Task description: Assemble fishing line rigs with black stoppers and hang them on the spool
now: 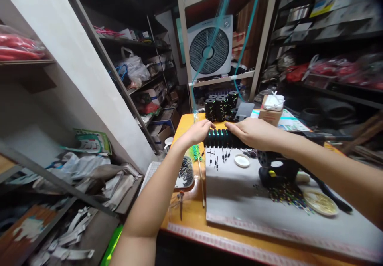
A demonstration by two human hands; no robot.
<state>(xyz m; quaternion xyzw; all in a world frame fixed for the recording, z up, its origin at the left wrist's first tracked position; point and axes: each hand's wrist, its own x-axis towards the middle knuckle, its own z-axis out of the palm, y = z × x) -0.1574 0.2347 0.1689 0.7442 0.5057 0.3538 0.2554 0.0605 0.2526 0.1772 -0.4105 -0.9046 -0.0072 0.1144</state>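
Two hands on one item: a row of small black plastic spools (223,138), pressed side by side into a short bar, lying across the far edge of the grey mat (239,194) on the orange wooden worktop (191,218).

Left hand (197,132): fingers curled over the left end of the row, thumb side toward me, closed lightly on it.
Right hand (254,132): palm down over the right end, fingers wrapped on the row; how hard it grips I cannot tell.

Step in hand, as I judge it: squeezing the row together from both ends, about to lift or shift it as one piece. Next move calls for even inward pressure from both hands, or the middle spools may buckle out.

Nearby stock:
- stack of black spools wound with green thread (220,107), just behind the row.
- small white round lid (241,161) on the mat, near the row.
- black dispenser-like tool (278,170), right of the lid.
- scattered coloured beads (284,196) in front of it.
- white box fan (211,50) on the shelf beyond.
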